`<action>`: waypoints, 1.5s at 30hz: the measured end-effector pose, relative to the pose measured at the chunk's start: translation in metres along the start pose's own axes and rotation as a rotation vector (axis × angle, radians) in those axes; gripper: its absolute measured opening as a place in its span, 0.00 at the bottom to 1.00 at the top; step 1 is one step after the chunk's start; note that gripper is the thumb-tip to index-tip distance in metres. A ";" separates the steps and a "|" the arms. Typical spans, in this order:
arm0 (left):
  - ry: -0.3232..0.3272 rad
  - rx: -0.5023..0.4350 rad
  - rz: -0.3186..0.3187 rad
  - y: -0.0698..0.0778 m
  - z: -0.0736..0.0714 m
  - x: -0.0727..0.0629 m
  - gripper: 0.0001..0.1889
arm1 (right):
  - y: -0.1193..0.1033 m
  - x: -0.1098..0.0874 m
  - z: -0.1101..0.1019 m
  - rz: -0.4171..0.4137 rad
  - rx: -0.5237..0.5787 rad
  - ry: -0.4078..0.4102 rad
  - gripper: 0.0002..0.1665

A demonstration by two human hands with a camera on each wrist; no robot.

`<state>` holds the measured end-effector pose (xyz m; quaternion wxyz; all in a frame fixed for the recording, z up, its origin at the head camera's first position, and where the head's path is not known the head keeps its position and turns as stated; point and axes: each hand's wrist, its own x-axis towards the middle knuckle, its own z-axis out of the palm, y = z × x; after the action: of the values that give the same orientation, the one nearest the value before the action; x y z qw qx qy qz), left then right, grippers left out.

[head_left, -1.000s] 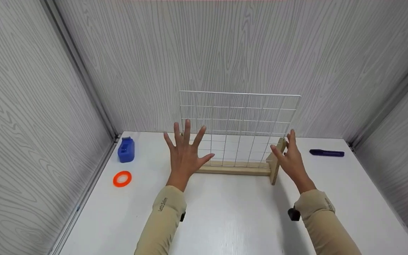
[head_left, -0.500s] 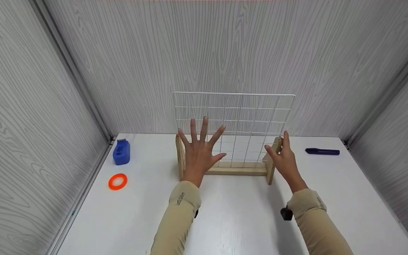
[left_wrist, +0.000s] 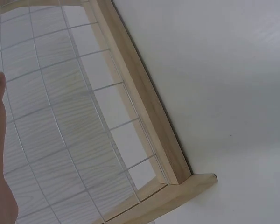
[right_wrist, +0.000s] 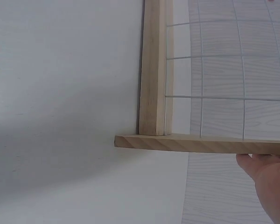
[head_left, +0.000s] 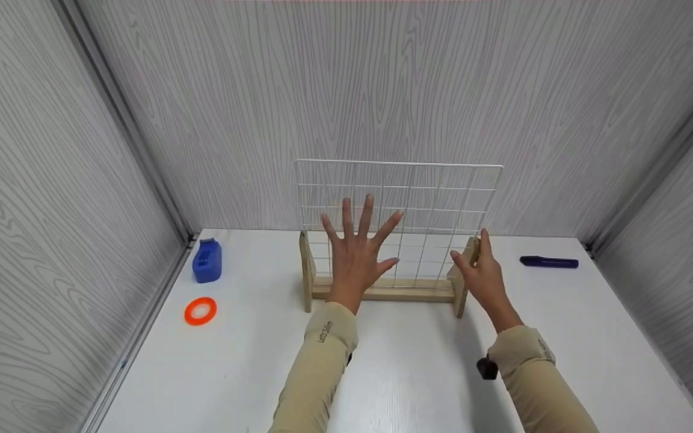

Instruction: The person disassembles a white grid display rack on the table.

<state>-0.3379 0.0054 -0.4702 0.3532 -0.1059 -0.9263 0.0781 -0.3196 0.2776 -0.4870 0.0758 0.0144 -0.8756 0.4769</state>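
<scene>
A white wire grid panel (head_left: 399, 162) stands upright in a wooden stand (head_left: 406, 294) near the back of the table. My left hand (head_left: 355, 255), fingers spread wide and straight, is in front of the panel's left half and grips nothing. At the stand's right side piece (right_wrist: 200, 144), my right hand (head_left: 483, 273) has its fingertips right at the outer face, as the right wrist view shows, with fingers mostly straight. The left wrist view catches only the edge of my left hand (left_wrist: 0, 163) beside the wires.
On the left of the white table (head_left: 244, 373) stands a blue tape dispenser (head_left: 207, 261), with an orange ring (head_left: 188, 311) lying before it. A dark blue utility knife (head_left: 549, 262) lies at the right. Grey wood-patterned walls (head_left: 346, 78) enclose the back and sides.
My left hand has moved right across the front of the grid, fingers still spread. My right hand stays beside the stand's right side piece. The view shifted slightly.
</scene>
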 end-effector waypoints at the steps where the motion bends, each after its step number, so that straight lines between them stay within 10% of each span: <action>1: 0.001 -0.002 0.001 0.002 0.000 0.001 0.54 | 0.000 0.000 0.000 0.001 -0.007 0.000 0.57; 18: 0.082 0.031 0.006 0.026 0.010 0.005 0.54 | 0.005 -0.001 0.003 0.000 -0.050 0.028 0.53; 33: -0.045 0.062 0.019 0.046 0.013 0.011 0.56 | 0.008 0.001 0.006 -0.058 -0.060 0.049 0.53; 45: 0.007 0.093 0.005 0.050 0.020 0.018 0.55 | 0.008 0.000 0.005 -0.048 -0.069 0.044 0.51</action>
<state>-0.3570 0.0564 -0.4843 0.3610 -0.0920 -0.9200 0.1216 -0.3213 0.2779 -0.4965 0.1071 0.0223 -0.8890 0.4447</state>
